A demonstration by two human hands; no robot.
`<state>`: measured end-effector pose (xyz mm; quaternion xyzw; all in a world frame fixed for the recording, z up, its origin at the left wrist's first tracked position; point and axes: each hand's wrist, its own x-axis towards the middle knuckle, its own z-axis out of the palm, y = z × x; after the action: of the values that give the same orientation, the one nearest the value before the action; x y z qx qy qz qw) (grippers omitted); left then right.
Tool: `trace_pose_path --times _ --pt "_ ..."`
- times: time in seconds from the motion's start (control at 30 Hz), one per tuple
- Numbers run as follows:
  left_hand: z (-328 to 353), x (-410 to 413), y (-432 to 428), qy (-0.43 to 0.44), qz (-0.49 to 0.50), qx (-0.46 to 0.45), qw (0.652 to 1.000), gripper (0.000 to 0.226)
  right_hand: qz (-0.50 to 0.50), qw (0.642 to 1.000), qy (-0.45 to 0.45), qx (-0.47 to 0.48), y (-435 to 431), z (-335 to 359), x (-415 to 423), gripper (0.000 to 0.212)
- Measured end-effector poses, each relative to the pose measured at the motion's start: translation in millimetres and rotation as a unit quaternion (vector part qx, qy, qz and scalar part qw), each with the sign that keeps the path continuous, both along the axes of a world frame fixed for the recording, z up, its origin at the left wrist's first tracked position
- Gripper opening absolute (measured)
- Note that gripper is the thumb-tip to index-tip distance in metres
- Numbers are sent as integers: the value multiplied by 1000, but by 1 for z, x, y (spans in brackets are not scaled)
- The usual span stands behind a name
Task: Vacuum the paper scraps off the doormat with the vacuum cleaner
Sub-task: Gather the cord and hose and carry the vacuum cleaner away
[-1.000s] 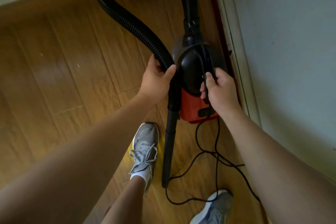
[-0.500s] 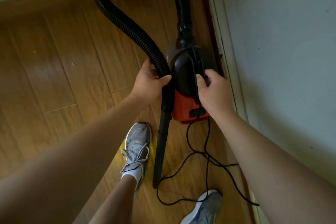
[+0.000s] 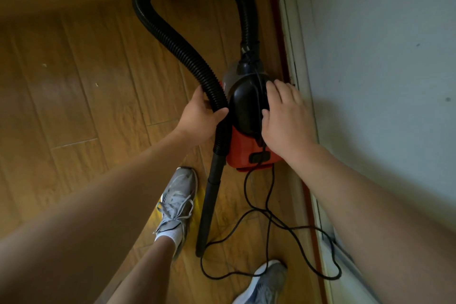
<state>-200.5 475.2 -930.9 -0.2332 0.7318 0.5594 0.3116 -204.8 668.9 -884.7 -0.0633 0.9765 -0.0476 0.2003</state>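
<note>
Vacuum cleaner (image 3: 243, 108) sits straight ahead between the hands: left hand (image 3: 199, 119) grips its hose (image 3: 172, 41), right hand (image 3: 286, 118) lies spread on top.

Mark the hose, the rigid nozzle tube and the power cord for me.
hose (image 3: 172, 39): head view, corrugated stretch on the loop's left side.
nozzle tube (image 3: 209, 205): head view, middle of the rigid shaft.
power cord (image 3: 244, 186): head view, slack strand near the floor.

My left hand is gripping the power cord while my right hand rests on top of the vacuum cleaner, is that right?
No. In the head view the left hand grips the black hose, not the power cord, which trails on the floor. The right hand does rest on top of the vacuum cleaner.
</note>
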Motion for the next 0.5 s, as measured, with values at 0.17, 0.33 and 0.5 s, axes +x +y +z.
trace_pose_path --times 0.17,0.33,0.5 --pt "8 -2 0 26 -48 -70 996 62 14 1000 -12 6 -2 11 -8 56" --pt "21 3 -2 44 -94 -173 979 51 22 1000 -14 -1 -8 20 -9 56" --pt "38 8 -13 93 -139 -302 938 46 22 999 -32 -2 -16 36 -3 56"
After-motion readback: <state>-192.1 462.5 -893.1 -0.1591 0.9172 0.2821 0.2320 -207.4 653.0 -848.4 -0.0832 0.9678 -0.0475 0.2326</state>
